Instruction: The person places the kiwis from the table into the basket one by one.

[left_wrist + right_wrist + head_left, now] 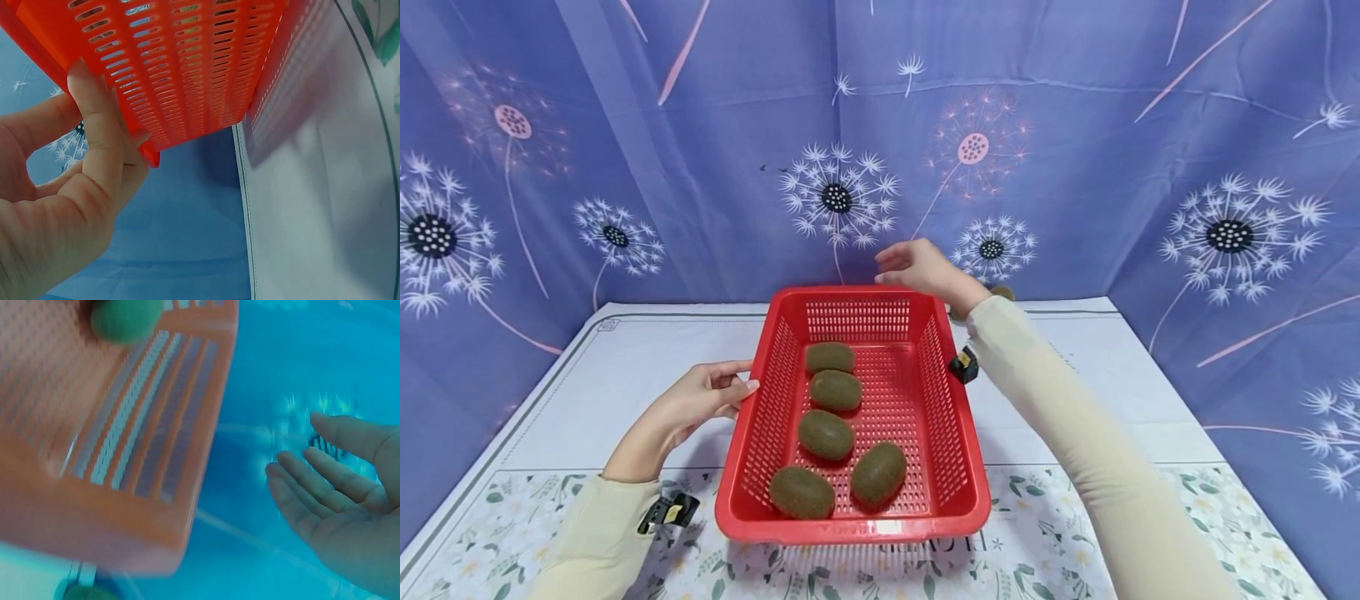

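Observation:
A red plastic basket with slotted walls stands in the middle of the table in the head view. Several brown kiwis lie in it, mostly along its left side. My left hand pinches the basket's left rim; the left wrist view shows thumb and fingers at that rim. Over the far right part of the basket reaches my right hand, its fingers loosely bent and holding nothing. In the right wrist view, that hand is apart from the basket's edge.
Behind my right forearm, another kiwi shows partly hidden on the far right of the table. A white and floral cloth covers the table. Blue dandelion-print curtains rise behind and at both sides.

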Demonstrator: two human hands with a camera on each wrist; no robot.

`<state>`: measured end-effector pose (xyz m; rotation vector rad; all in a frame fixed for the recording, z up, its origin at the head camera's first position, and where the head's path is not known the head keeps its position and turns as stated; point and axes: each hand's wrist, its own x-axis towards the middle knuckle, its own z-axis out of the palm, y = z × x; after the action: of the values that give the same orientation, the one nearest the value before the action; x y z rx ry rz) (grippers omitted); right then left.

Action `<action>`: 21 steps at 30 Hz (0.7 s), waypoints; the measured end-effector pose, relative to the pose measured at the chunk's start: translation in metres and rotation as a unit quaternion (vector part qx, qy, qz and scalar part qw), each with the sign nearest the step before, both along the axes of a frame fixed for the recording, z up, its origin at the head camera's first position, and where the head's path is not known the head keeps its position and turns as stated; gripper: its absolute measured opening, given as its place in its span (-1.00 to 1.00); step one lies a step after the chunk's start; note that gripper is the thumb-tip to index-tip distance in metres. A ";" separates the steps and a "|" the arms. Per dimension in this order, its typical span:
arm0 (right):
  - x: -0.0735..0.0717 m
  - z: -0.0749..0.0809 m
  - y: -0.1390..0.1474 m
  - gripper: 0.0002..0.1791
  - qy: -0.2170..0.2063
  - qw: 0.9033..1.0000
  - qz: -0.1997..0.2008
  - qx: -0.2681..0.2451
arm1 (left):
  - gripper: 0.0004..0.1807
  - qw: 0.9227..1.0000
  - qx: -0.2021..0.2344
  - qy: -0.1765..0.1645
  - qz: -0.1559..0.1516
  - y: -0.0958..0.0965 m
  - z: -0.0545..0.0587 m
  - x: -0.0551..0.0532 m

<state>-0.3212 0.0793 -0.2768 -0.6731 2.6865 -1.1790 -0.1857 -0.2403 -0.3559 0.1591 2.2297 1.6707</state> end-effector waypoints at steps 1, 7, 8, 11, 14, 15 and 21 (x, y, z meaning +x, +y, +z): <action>-0.001 0.000 0.007 -0.54 -0.001 1.000 -0.008 -0.010 | -0.39 1.000 -0.001 0.000 0.001 0.000 0.000 0.000; -0.011 -0.018 0.054 -0.53 -0.013 0.996 -0.064 -0.065 | -0.38 1.000 -0.002 -0.001 0.000 0.000 0.000 0.001; -0.012 -0.022 0.061 -0.53 -0.014 0.994 -0.075 -0.073 | -0.38 1.000 -0.001 -0.001 0.000 0.000 -0.001 0.000; -0.015 -0.032 0.082 -0.53 -0.012 0.989 -0.108 -0.096 | -0.38 1.000 -0.002 -0.003 0.002 0.000 -0.002 0.000; -0.015 -0.041 0.103 -0.51 -0.003 0.984 -0.142 -0.110 | -0.38 1.000 -0.002 -0.003 0.002 0.000 -0.001 0.000; -0.015 -0.044 0.109 -0.49 -0.001 0.982 -0.154 -0.113 | -0.37 1.000 -0.003 -0.004 0.002 0.000 -0.001 0.000; -0.015 -0.063 0.138 -0.45 0.022 0.965 -0.222 -0.139 | -0.37 1.000 -0.004 -0.005 0.003 0.001 -0.001 0.000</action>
<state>-0.3361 0.2172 -0.3397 -0.1170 2.8234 -1.6847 -0.1860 -0.2395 -0.3565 0.1415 2.2315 1.6608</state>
